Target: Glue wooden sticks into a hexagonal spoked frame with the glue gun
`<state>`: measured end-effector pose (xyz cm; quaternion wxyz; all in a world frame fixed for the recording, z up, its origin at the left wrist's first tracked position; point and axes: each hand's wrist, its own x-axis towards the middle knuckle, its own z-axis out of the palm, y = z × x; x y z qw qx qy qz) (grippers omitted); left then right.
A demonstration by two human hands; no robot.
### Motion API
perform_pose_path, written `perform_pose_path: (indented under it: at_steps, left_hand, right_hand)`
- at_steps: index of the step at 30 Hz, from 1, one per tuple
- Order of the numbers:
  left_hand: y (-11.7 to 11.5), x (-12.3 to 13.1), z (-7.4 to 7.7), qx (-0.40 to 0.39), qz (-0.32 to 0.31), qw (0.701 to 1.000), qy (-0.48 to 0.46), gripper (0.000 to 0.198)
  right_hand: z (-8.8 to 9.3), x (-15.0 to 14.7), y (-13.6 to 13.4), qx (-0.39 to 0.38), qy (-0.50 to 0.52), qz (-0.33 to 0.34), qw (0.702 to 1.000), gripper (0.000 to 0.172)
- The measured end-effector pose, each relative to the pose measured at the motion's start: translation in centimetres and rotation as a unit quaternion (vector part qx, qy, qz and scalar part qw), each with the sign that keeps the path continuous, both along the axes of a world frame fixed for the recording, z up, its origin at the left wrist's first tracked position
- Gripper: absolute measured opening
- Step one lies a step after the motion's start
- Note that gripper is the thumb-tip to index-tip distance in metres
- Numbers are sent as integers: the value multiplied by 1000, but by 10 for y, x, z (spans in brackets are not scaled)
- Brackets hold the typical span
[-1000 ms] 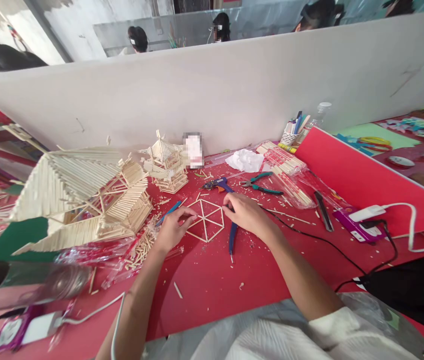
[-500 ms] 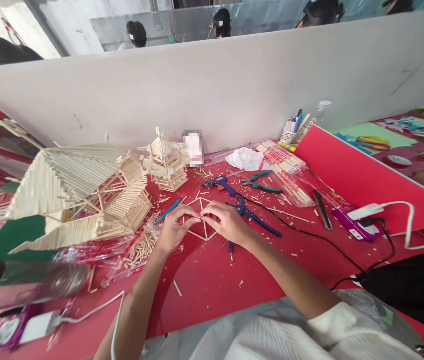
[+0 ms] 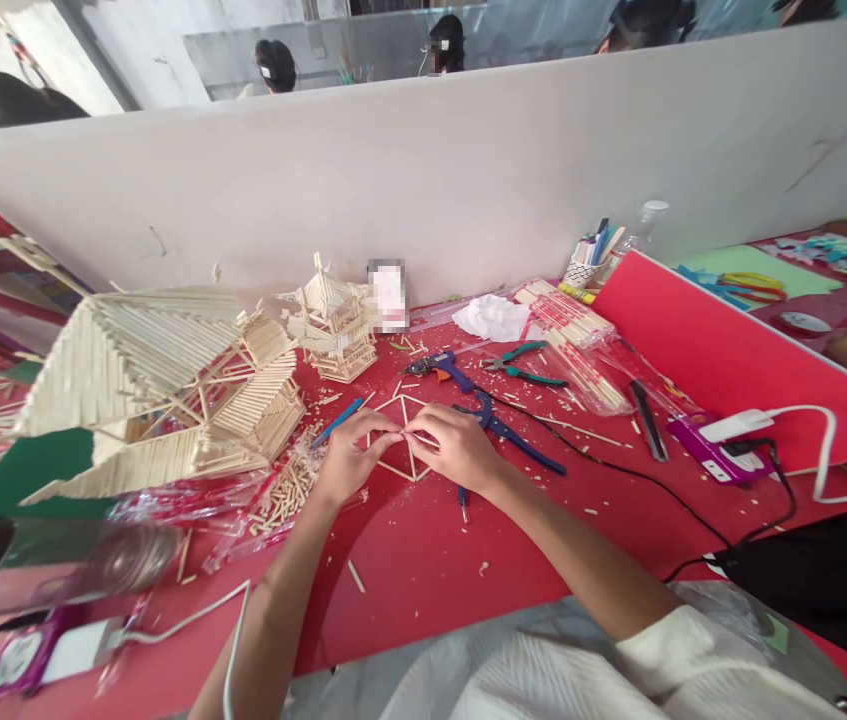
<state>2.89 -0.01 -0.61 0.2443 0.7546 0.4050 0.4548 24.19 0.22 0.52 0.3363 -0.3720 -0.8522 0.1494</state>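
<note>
A small polygonal frame of thin wooden sticks (image 3: 397, 470) lies on the red table, with sticks crossing inside it. Over its middle, my left hand (image 3: 352, 455) and my right hand (image 3: 453, 445) meet with pinched fingertips. Whatever lies between the fingers is too small or hidden to make out. Just beyond the frame is a glue gun (image 3: 442, 368). Blue-handled cutters (image 3: 517, 445) lie to the right of my right hand, partly behind it. A blue pen-like stick (image 3: 337, 422) and a heap of short cut sticks (image 3: 284, 497) are beside my left hand.
A large stick-built roof model (image 3: 145, 350) and a small stick pagoda (image 3: 333, 320) stand left. Green-handled pliers (image 3: 524, 365), bagged sticks (image 3: 580, 350), a box knife (image 3: 649, 420) and a purple power bank (image 3: 719, 452) lie right. A white partition (image 3: 423, 190) closes the back; a cable (image 3: 603, 465) crosses the table.
My fingertips stay together over the stick frame, with only a slight shift of the fingers. The whole view has moved a little; the other things lie as before.
</note>
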Motion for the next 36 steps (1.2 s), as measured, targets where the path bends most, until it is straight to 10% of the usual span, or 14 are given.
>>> perform_pose_path:
  at_steps: [15, 19, 29, 36]
  left_hand:
    - [1, -2, -7, 44, -27, 975, 215, 17]
    - [4, -4, -16, 42, -12, 966, 254, 16]
    - [9, 0, -31, 41, 12, 965, 260, 19]
    - [12, 7, -34, 45, 21, 974, 221, 19]
  right_hand:
    - [-16, -2, 12, -49, -50, -16, 997, 13]
    - [-3, 22, 36, -62, -70, -124, 988, 13]
    - [0, 52, 111, -128, -353, -238, 896, 42]
    - [-10, 56, 119, -142, -345, -220, 902, 37]
